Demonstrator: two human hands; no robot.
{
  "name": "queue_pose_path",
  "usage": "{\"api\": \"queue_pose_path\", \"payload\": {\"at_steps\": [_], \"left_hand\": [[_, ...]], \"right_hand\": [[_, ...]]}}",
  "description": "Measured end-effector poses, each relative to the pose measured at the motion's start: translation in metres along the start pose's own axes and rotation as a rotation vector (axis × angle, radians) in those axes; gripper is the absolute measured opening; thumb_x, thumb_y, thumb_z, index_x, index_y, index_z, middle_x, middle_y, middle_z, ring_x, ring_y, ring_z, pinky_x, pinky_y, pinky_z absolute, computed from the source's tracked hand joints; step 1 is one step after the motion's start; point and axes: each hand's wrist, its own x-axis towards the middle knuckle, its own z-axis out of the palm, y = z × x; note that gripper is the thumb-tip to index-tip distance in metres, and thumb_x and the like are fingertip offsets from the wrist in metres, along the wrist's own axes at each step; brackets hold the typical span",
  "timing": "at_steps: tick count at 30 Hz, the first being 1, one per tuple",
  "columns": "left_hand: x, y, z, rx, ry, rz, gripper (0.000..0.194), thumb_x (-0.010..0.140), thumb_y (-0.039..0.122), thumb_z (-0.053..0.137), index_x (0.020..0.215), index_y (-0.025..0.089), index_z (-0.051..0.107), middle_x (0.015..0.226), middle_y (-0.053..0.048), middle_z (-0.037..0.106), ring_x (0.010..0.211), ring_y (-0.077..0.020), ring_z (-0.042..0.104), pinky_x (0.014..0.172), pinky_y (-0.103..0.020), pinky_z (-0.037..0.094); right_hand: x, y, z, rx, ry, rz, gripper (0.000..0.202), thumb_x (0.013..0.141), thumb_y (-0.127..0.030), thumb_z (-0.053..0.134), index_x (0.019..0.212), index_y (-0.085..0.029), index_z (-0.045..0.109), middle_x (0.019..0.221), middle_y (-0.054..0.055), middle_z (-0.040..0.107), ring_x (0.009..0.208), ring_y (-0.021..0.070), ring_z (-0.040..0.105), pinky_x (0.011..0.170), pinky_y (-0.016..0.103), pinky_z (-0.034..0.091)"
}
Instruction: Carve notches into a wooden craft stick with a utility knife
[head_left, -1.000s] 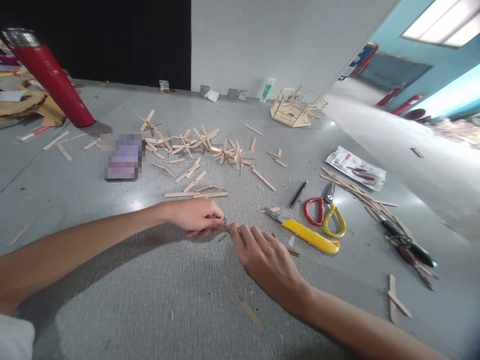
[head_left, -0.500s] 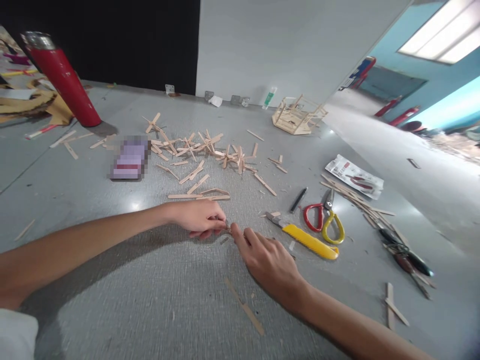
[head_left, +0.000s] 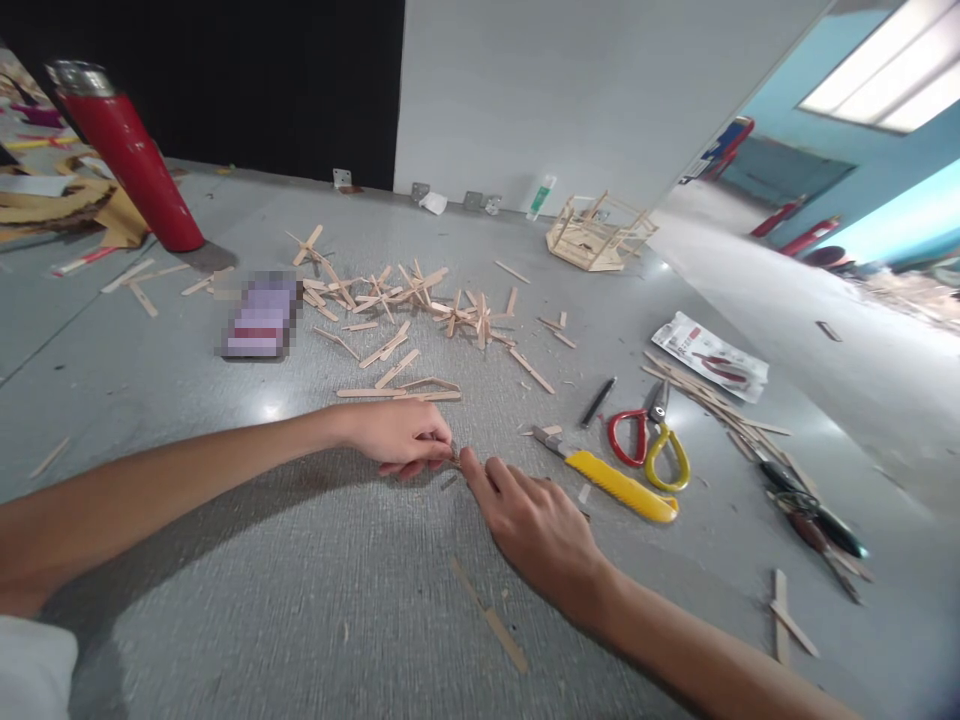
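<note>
My left hand is closed, its thumb and fingers pinching one end of a small wooden craft stick. From the other side my right hand grips the same stick, fingers curled over it. Only a short bit of the stick shows between the two hands; the rest is hidden. Just right of my right hand lies a yellow-handled utility knife. Scissors with one red and one yellow handle rest beyond it, beside a dark pen-like tool. Loose craft sticks lie beyond my left hand.
A heap of craft sticks spreads across the table's middle, near a blurred purple phone. A red flask stands far left. Further right are a stick-built frame, a white packet and dark-handled pliers.
Both hands stay almost exactly where they were, holding the stick. The whole view shifts very slightly.
</note>
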Motion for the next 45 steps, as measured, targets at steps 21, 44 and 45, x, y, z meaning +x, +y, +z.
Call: {"api": "queue_pose_path", "payload": {"at_steps": [21,44,45], "left_hand": [[-0.0015,0.0005,0.0010,0.015,0.052,0.014,0.029,0.097,0.034,0.048,0.074,0.017,0.056,0.049,0.004,0.051,0.034,-0.0081,0.043,0.041,-0.021,0.034],[-0.0018,-0.0045,-0.0005,0.000,0.045,0.021,0.027,0.095,0.034,0.051,0.075,0.017,0.058,0.049,0.004,0.052,0.034,-0.0080,0.043,0.040,-0.021,0.031],[-0.0019,-0.0042,-0.0010,0.000,0.040,0.016,0.027,0.096,0.034,0.051,0.075,0.017,0.058,0.050,0.004,0.053,0.034,-0.0081,0.043,0.041,-0.022,0.032]], "right_hand": [[-0.0025,-0.0028,-0.0066,-0.197,0.106,-0.057,0.035,0.088,-0.001,0.047,0.119,-0.007,0.064,0.065,0.001,0.056,0.053,0.0130,0.050,0.049,0.030,0.025],[-0.0056,0.0008,-0.0069,-0.079,-0.002,-0.020,0.042,0.085,0.002,0.046,0.125,-0.009,0.056,0.072,0.001,0.060,0.055,0.0138,0.058,0.046,0.029,0.037],[-0.0059,0.0014,-0.0057,-0.061,-0.015,-0.022,0.044,0.085,0.002,0.046,0.127,-0.009,0.054,0.073,0.001,0.061,0.056,0.0140,0.059,0.047,0.029,0.038]]}}
